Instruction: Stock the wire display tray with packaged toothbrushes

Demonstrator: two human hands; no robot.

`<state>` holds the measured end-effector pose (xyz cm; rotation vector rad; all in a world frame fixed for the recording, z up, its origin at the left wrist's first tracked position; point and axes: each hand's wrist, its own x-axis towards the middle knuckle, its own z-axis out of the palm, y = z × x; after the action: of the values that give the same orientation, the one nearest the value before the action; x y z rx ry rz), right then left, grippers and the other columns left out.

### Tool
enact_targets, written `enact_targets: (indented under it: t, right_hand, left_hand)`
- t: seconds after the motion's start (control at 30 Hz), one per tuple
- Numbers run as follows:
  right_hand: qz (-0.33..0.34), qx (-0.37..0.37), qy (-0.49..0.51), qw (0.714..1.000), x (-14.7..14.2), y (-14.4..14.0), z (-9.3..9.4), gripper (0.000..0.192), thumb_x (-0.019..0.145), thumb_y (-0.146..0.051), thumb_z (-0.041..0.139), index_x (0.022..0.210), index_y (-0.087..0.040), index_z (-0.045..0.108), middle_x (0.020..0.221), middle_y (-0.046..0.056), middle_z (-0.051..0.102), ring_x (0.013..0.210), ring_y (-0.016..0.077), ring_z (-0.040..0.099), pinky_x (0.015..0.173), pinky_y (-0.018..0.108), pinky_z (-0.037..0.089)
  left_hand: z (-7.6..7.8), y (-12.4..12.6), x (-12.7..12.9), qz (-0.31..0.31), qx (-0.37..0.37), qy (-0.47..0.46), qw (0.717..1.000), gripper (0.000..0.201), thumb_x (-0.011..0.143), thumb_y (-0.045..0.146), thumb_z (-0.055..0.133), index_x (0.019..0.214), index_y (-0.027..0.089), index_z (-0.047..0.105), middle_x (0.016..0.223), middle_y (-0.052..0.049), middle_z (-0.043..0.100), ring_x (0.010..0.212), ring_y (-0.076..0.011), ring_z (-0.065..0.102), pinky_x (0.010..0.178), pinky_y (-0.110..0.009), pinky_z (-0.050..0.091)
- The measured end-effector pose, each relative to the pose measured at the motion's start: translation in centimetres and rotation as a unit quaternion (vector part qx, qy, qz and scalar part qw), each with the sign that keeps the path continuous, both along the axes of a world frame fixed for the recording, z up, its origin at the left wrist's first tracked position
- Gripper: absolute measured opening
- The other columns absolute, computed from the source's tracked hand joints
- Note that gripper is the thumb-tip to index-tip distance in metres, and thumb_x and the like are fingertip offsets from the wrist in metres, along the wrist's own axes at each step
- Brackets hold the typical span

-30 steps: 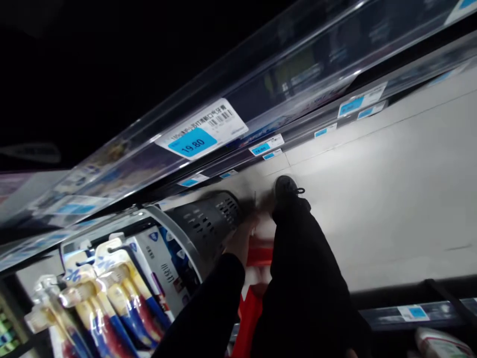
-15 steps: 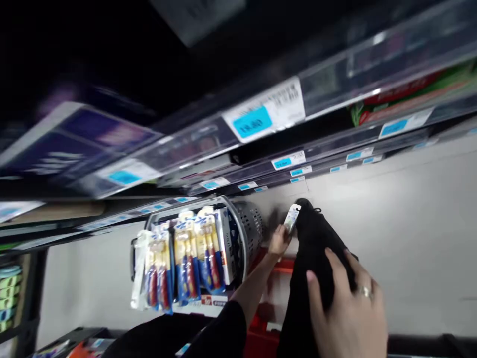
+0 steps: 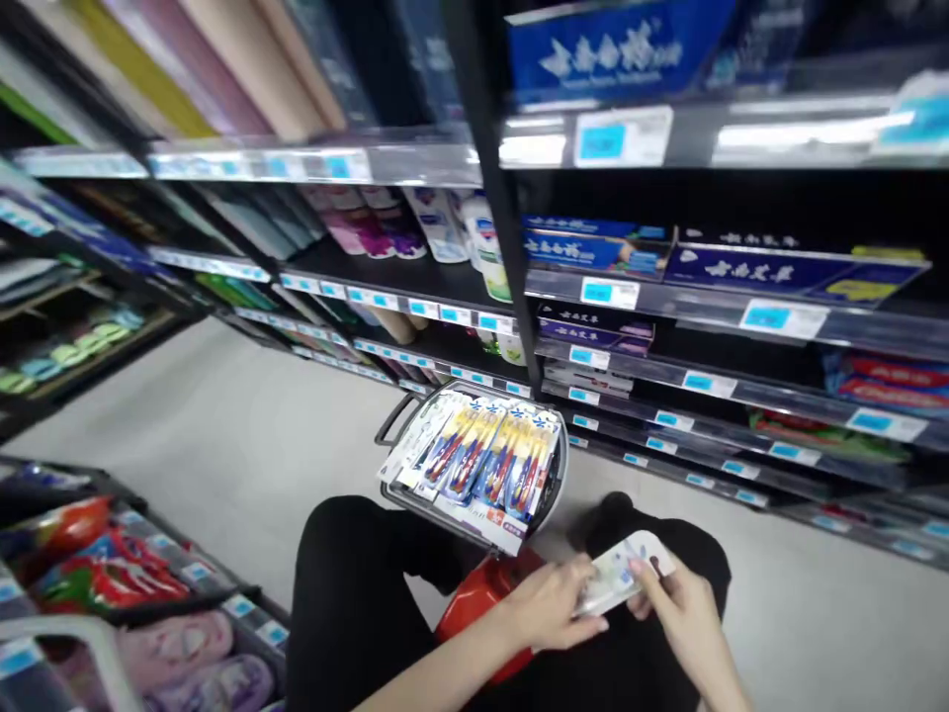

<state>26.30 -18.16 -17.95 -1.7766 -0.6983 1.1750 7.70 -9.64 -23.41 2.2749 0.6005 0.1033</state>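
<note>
Above my right thigh, both hands are on a white toothbrush pack point(image 3: 617, 574) with a hang hole at its far end; its print is blurred. My left hand point(image 3: 545, 601) is closed around the near end, with the thumb along the lower edge. My right hand point(image 3: 678, 598) pinches the other end between thumb and fingers. In front of my knees stands a basket point(image 3: 561, 480) filled to the top. Several toothbrush packs point(image 3: 493, 460) with yellow, red and blue colouring lie in it, over flat white boxes.
A red stool or box point(image 3: 481, 598) is between my legs. Ahead rise shelves point(image 3: 415, 272) with bottles point(image 3: 485, 237), toothpaste boxes point(image 3: 793, 272) and price labels. At lower left is a bin point(image 3: 215, 598) of red bags and pink and purple packs. Grey floor point(image 3: 244, 415) extends left.
My left hand has brought the pack up from beside my foot to my lap. My right hand has left my leg and taken hold of the pack. My view has turned left and risen.
</note>
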Motion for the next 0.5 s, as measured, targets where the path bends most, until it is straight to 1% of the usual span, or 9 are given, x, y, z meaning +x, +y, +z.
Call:
enact_targets:
  t: [0.03,0.1,0.13,0.17,0.23,0.3,0.33,0.4,0.5]
  right_hand:
    - [0.006,-0.011,-0.018,1.0,-0.2,0.1,0.8,0.06,0.069,-0.063,0.063,0.096,-0.009,0.06,0.059,0.004,0.06,0.053,0.0156,0.057,0.056,0.024,0.048]
    - [-0.028,-0.024,-0.084,0.996,-0.2,0.9,1.9,0.059,0.07,-0.066,0.059,0.09,-0.01,0.061,0.062,0.006,0.062,0.056,0.0172,0.06,0.06,0.025,0.049]
    - [-0.054,-0.029,-0.125,0.99,0.0,1.7,2.3,0.057,0.071,-0.065,0.057,0.09,-0.011,0.06,0.063,0.006,0.063,0.058,0.0178,0.061,0.063,0.025,0.049]
    - [-0.073,-0.036,-0.166,0.983,0.1,2.6,2.4,0.054,0.073,-0.063,0.055,0.091,-0.012,0.06,0.064,0.005,0.063,0.06,0.0181,0.062,0.066,0.025,0.049]
    - [-0.077,-0.056,-0.238,0.967,0.3,5.1,2.1,0.043,0.078,-0.055,0.052,0.094,-0.015,0.058,0.065,0.004,0.064,0.064,0.0187,0.064,0.072,0.025,0.048]
    - [-0.06,-0.075,-0.291,0.952,-0.1,7.8,1.1,0.034,0.082,-0.046,0.049,0.098,-0.017,0.055,0.065,0.003,0.065,0.069,0.0192,0.065,0.074,0.024,0.046]
    - [-0.054,-0.079,-0.313,0.945,-0.4,9.2,0.4,0.032,0.084,-0.043,0.047,0.101,-0.017,0.053,0.066,0.003,0.065,0.071,0.019,0.065,0.074,0.024,0.045]
    - [-0.044,-0.083,-0.347,0.933,-1.1,11.8,-1.4,0.032,0.086,-0.04,0.043,0.106,-0.016,0.05,0.068,0.003,0.065,0.076,0.0187,0.066,0.075,0.023,0.044]
    - [-0.03,-0.094,-0.375,0.922,-1.8,14.9,-4.2,0.031,0.089,-0.038,0.041,0.108,-0.015,0.048,0.072,0.004,0.066,0.081,0.0191,0.065,0.077,0.022,0.042]
  left_hand:
    - [-0.2,-0.5,-1.4,0.027,0.007,-0.026,0.999,0.05,0.076,0.044,0.06,0.116,0.02,0.043,0.114,-0.01,0.056,0.095,-0.0219,0.06,0.085,-0.035,0.049]
    - [-1.5,-1.2,-4.3,0.118,0.013,-0.041,0.992,0.047,0.081,0.042,0.053,0.121,0.018,0.042,0.121,-0.012,0.054,0.111,-0.0229,0.054,0.095,-0.037,0.045]
    - [-2.5,-1.5,-5.7,0.177,0.011,-0.013,0.984,0.041,0.086,0.038,0.045,0.122,0.018,0.042,0.123,-0.013,0.053,0.116,-0.0223,0.051,0.098,-0.038,0.043]
    - [-3.6,-1.8,-7.1,0.202,0.009,0.036,0.979,0.036,0.09,0.035,0.038,0.12,0.018,0.046,0.123,-0.012,0.054,0.118,-0.0224,0.049,0.101,-0.04,0.041]
    - [-6.0,-2.2,-9.4,0.133,0.031,0.118,0.984,0.032,0.089,0.035,0.041,0.113,0.02,0.054,0.119,-0.009,0.058,0.118,-0.0247,0.048,0.104,-0.045,0.035]
    - [-8.0,-2.5,-10.6,0.08,0.058,0.157,0.983,0.038,0.087,0.039,0.044,0.117,0.019,0.055,0.12,-0.009,0.059,0.118,-0.0254,0.049,0.106,-0.046,0.032]
    - [-8.7,-2.5,-10.6,0.069,0.069,0.173,0.98,0.039,0.087,0.041,0.043,0.116,0.017,0.056,0.119,-0.011,0.06,0.116,-0.0258,0.05,0.105,-0.047,0.033]
    - [-9.6,-2.4,-10.0,0.065,0.076,0.202,0.974,0.04,0.089,0.041,0.039,0.107,0.014,0.062,0.11,-0.013,0.064,0.109,-0.0261,0.054,0.099,-0.046,0.036]
    - [-10.2,-1.8,-8.6,0.082,0.065,0.218,0.97,0.036,0.088,0.036,0.038,0.091,0.014,0.066,0.095,-0.012,0.066,0.098,-0.0247,0.058,0.092,-0.045,0.04]
